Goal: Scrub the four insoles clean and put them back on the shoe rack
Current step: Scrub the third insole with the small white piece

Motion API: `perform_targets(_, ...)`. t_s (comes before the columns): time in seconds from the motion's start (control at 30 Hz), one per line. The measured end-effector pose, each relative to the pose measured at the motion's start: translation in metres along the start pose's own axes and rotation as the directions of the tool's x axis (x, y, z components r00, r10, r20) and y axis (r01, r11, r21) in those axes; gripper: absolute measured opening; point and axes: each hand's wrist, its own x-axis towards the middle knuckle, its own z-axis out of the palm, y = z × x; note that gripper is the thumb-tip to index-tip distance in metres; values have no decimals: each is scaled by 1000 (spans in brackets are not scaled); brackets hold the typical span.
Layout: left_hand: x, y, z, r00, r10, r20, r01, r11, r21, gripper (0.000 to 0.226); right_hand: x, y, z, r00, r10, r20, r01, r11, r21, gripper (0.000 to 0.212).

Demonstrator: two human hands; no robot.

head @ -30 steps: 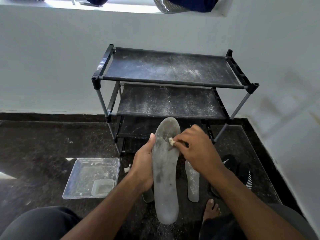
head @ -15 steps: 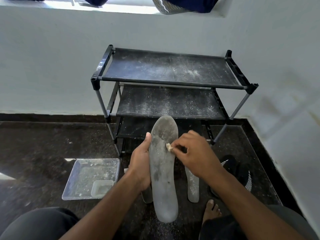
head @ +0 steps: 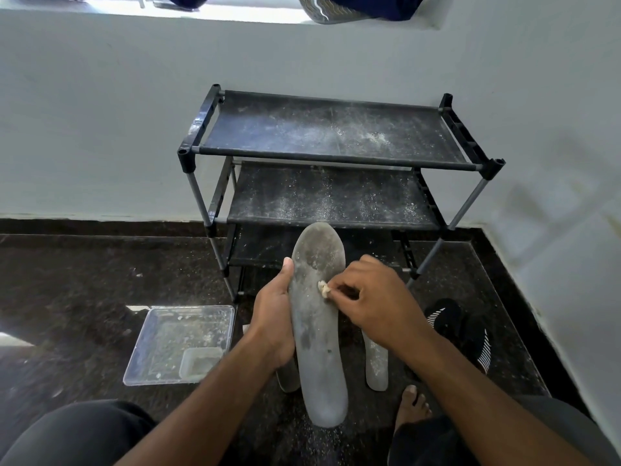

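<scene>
Rack [head: 336, 142] stands on the floor [head: 84, 280] against the wall [head: 100, 112], near the right corner. In front of it I see the held insole [head: 317, 331], lengthwise, toe toward the rack. Left hand [head: 274, 317] on its left edge, right hand [head: 376, 301] on its right, with a wad [head: 323, 288] pinched against the insole. Second insole [head: 376, 364] on the floor just right of it; a third [head: 288, 378] peeks out below the left hand. Tray [head: 178, 344] on the floor to the left, a small tub [head: 200, 361] in its near right corner. Slippers [head: 460, 331] right of the insoles. Bare foot [head: 411, 408] near, right.
</scene>
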Motion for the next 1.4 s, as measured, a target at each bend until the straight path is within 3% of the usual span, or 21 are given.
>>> perform_targets(0.13,1,-4,2,999,33,-13,-33,999,19,63,9,6,0,980,89,-178,-90,996,2,16)
perform_targets(0.33,2,-4,-3,999,-18,30,17,1000,22,66,-1,-15,16,994,-100,-47,100,995,-1,14)
perform_targets(0.5,4,-7,-1,999,4,42,-5,1000,25,63,11,-3,7,974,38,-224,-43,999,-16,15)
perform_targets(0.67,4,-5,-3,998,-27,61,28,999,-17,63,1,-16,17,993,-98,-73,100,995,26,14)
perform_targets(0.87,3,-6,1,999,2,35,-3,1000,23,61,9,-6,11,955,55,-292,-51,999,20,9)
perform_targets(1.03,5,-4,-3,999,-46,30,46,999,-10,63,0,-17,23,991,-80,-110,85,995,44,10)
perform_targets(1.23,4,-6,1,999,-11,37,10,999,31,59,11,-3,8,949,88,-303,-77,996,49,11)
perform_targets(1.4,2,-2,2,995,-51,89,51,999,5,58,0,-20,23,989,-45,-142,55,996,72,8)
